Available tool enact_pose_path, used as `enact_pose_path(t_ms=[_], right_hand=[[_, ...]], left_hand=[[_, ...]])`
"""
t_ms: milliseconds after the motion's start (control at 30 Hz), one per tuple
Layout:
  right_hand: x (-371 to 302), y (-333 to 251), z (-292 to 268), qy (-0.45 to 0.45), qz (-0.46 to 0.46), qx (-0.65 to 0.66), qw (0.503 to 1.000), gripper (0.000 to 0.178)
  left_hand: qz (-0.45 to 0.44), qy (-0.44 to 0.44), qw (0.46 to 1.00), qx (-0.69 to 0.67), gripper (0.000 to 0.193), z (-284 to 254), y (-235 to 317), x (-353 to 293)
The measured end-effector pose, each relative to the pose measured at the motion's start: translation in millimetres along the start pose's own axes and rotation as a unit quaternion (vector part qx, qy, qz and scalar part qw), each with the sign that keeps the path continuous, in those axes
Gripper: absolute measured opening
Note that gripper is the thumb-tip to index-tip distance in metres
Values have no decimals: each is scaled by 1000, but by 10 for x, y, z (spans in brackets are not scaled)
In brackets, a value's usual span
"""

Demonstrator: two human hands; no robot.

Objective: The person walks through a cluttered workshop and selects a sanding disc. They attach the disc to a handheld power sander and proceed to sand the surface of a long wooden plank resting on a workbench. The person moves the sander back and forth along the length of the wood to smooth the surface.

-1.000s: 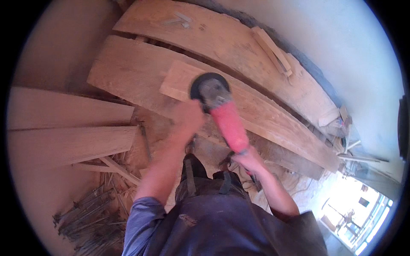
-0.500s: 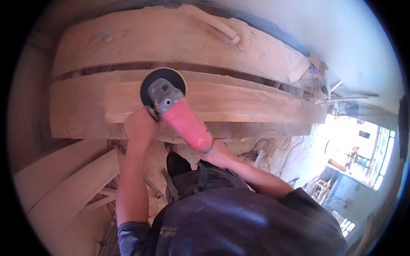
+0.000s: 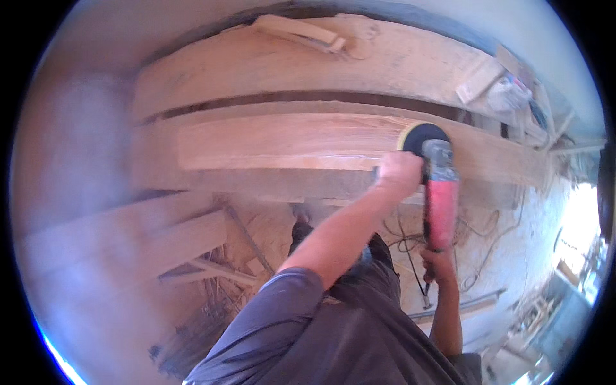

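A red angle grinder (image 3: 441, 208) with a grey metal head carries a round black, yellow-rimmed sanding disc (image 3: 420, 133). Its disc sits against the right part of a long pale wooden board (image 3: 282, 141). My left hand (image 3: 401, 172) is closed around the side handle beside the head. At the rear end of the body, my right hand (image 3: 439, 264) wraps the grip, and a cord hangs below it. The board lies on a wider dusty plank bench (image 3: 256, 183).
A far plank (image 3: 398, 70) runs behind a dark gap, with a wood offcut (image 3: 301, 32) on it. A plastic bag (image 3: 508, 95) and scraps lie at the right. Cables (image 3: 404, 240) trail on the floor; planks (image 3: 186, 240) lean at lower left. Dust hazes the left side.
The grinder has travelled from the left part of the board to its right part, both hands still on it. Its body has turned to point nearly straight toward me. The view has shifted.
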State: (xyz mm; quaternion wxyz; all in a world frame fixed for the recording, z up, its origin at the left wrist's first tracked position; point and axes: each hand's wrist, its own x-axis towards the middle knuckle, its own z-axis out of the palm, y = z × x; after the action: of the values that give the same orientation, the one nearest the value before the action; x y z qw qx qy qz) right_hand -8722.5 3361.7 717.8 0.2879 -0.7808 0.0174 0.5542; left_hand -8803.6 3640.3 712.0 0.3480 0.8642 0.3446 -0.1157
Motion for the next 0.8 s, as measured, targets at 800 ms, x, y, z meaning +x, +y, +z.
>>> enact_pose_path(t_ms=[800], right_hand=[[-342, -1237, 3865, -176, -187, -433, 864, 23]], left_hand=[[-337, 172, 923, -63, 23, -1129, -3846, -2537]])
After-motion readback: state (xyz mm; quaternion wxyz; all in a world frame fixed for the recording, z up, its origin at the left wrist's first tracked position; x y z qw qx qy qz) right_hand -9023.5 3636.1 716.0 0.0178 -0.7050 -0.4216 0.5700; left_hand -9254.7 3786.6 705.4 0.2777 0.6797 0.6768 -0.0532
